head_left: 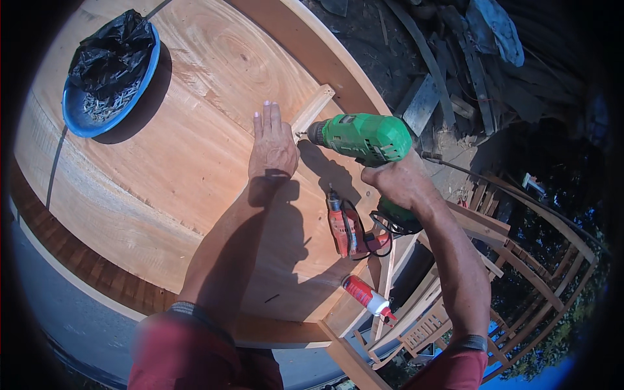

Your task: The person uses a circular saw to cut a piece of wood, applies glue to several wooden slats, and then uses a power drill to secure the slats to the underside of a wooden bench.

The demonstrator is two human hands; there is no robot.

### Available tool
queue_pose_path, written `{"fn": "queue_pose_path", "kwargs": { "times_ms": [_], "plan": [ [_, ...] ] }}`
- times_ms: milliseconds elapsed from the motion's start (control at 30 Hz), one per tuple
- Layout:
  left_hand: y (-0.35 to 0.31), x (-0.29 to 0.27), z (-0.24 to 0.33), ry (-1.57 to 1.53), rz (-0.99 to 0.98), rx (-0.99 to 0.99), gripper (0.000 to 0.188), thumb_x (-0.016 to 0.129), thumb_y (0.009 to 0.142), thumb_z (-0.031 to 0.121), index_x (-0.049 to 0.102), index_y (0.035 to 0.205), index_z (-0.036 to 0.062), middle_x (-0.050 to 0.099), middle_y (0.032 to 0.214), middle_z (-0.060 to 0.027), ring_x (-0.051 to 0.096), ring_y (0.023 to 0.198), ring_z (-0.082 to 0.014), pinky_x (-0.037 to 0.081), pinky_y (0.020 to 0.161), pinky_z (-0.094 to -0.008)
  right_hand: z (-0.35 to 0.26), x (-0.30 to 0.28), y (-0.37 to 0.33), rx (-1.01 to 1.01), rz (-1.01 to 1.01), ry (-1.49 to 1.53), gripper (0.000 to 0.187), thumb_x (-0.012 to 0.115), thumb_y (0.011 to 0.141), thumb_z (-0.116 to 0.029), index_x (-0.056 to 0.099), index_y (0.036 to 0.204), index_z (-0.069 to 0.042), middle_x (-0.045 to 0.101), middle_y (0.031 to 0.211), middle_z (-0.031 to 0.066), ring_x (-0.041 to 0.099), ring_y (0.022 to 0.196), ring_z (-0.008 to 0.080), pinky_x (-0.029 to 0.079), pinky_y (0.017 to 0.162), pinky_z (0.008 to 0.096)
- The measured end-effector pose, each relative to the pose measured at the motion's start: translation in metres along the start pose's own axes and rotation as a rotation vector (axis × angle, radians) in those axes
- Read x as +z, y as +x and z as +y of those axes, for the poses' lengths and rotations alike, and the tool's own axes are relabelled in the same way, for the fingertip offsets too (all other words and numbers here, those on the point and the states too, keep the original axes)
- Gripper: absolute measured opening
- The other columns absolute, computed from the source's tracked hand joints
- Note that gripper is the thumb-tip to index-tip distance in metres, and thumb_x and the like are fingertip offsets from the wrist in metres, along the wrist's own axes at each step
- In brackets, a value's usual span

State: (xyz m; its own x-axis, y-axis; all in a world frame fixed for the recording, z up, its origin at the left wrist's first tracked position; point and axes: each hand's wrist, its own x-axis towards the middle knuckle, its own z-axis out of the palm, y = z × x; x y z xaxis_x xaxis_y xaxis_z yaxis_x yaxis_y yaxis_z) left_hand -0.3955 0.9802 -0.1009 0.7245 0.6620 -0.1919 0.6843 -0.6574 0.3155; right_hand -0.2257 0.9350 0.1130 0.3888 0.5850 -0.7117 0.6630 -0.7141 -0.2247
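My right hand is wrapped around the grip of a green cordless drill. The drill's chuck points left, its bit reaching the near end of a small wooden block. This block stands on a broad wooden panel, its far end by the raised side board. Beside the block my left hand presses down, fingers stretched away from me and the thumb side hidden near the block. Below the green drill, a red corded drill lies on the panel with its black cord bunched up.
A blue bowl of screws with a black plastic bag sits far left on the panel. A red and white glue bottle lies near the right edge. Wooden chair frames stand at right; scrap wood litters the ground.
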Motion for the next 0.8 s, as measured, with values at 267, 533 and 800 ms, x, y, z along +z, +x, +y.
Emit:
{"fn": "queue_pose_path", "kwargs": {
  "times_ms": [267, 533, 800],
  "plan": [
    [-0.028, -0.037, -0.014, -0.149, 0.005, 0.025, 0.052, 0.065, 0.091, 0.032, 0.057, 0.125, -0.0065, 0.038, 0.156, -0.0292, 0.026, 0.154, -0.0409, 0.021, 0.127, -0.0553, -0.011, 0.005, 0.008, 0.043, 0.006, -0.064, 0.039, 0.074, 0.075, -0.020, 0.073, 0.108, 0.000, 0.074, 0.100, 0.0240, 0.072, 0.096, 0.0385, 0.056, 0.089, 0.0463],
    [-0.123, -0.032, -0.053, 0.075, -0.119, 0.049, 0.058, 0.063, 0.095, 0.040, 0.054, 0.133, -0.0035, 0.034, 0.160, -0.0246, 0.019, 0.157, -0.0384, 0.016, 0.127, -0.0592, -0.020, 0.006, 0.019, 0.063, -0.038, -0.191, 0.039, 0.070, 0.074, -0.015, 0.067, 0.110, 0.000, 0.071, 0.091, 0.0240, 0.069, 0.083, 0.0376, 0.055, 0.078, 0.0443],
    [-0.119, -0.051, -0.049, 0.149, -0.322, 0.027, 0.069, 0.070, 0.089, 0.045, 0.049, 0.139, 0.0005, 0.031, 0.161, -0.0221, 0.014, 0.158, -0.0402, 0.012, 0.126, -0.0635, -0.011, 0.004, 0.020, 0.033, -0.033, -0.109, 0.038, 0.072, 0.074, -0.020, 0.071, 0.105, 0.001, 0.072, 0.093, 0.0257, 0.071, 0.089, 0.0400, 0.056, 0.083, 0.0463]
  ]
}}
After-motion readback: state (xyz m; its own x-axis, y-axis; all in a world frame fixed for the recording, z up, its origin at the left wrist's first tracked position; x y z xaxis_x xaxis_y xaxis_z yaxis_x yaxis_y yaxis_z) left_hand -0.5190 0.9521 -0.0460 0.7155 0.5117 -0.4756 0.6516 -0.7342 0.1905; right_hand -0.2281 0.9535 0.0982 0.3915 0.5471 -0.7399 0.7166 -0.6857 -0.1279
